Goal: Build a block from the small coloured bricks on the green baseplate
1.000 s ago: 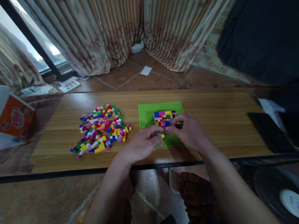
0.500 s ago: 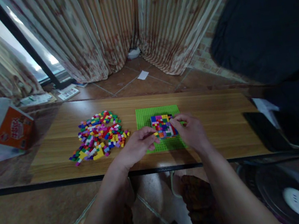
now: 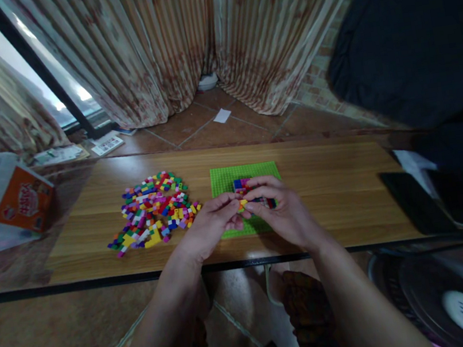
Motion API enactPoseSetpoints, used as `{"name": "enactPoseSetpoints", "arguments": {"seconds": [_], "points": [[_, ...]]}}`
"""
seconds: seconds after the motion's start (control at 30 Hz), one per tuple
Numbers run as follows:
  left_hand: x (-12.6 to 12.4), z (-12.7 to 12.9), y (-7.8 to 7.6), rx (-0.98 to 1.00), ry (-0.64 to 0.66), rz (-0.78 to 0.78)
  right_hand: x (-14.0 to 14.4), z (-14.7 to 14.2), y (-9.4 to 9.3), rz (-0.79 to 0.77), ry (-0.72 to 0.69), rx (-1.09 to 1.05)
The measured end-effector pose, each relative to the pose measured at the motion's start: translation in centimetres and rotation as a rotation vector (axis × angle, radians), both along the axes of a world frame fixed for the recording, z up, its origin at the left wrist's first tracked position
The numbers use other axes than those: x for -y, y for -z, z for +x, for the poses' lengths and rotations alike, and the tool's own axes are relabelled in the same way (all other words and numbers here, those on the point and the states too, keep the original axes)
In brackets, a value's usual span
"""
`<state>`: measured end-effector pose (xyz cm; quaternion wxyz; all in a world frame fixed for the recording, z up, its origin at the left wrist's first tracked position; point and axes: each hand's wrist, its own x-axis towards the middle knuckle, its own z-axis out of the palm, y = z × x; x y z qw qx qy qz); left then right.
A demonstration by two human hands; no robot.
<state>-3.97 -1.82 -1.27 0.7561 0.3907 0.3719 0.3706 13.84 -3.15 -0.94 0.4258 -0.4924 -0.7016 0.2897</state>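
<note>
**Both hands closed on the brick block over the green baseplate**

Hand pose. Both forearms enter from the lower edge of the view and converge over the near middle of the wooden table (image 3: pixel 328 182). The left hand (image 3: pixel 211 226) lies palm down, wrist near the table's front edge, with thumb and fingers drawn together at its tip. The right hand (image 3: pixel 283 215) is angled inward, fingers curled over the top of the block. The fingertips of the two hands meet, touching or nearly so, at the block's near left corner.

Grip state. Both hands are closed in a pinch on the multicoloured brick block (image 3: pixel 244 185). Whether a single loose brick sits between the fingertips cannot be told.

Location of the work. The block stands on the green baseplate (image 3: pixel 226 177), which lies flat on the table, about centre. A pile of loose coloured bricks (image 3: pixel 152 208) lies just left of the baseplate, apart from it, and close to the left hand's knuckles.

Hidden or unclear items.
- The right hand covers most of the block; only a strip of its far edge shows.
- The near part of the baseplate is hidden under both hands.
- A clear plastic bin with an orange box (image 3: pixel 22 199) stands at the table's left end, cut off by the frame edge.
- A dark flat object (image 3: pixel 414 201) at the right end is too dim to identify.
</note>
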Motion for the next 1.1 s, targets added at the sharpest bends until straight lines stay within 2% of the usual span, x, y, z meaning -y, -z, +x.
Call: {"name": "enactPoseSetpoints", "arguments": {"seconds": [0.27, 0.5, 0.57, 0.73, 0.83, 1.1], "points": [[0.3, 0.5, -0.4, 0.084, -0.057, -0.062, 0.0, -0.4, -0.3, 0.041, -0.033, 0.039], [0.3, 0.1, -0.9, 0.125, -0.040, -0.082, 0.0, -0.1, -0.7, 0.017, -0.083, -0.094], [0.3, -0.1, -0.9, 0.111, -0.041, -0.080, -0.1, 0.2, -0.6, 0.028, -0.029, -0.150], [0.0, -0.3, -0.6, 0.036, -0.056, -0.036, -0.7, 1.4, 0.1, -0.024, 0.257, -0.237], [-0.1, -0.4, -0.5, -0.048, -0.062, -0.005, -0.7, 1.8, 0.5, -0.021, 0.309, -0.158], [0.0, -0.5, -0.6, -0.322, 0.053, 0.078, -0.5, 1.2, 0.7, 0.066, 0.118, 0.197]]}}
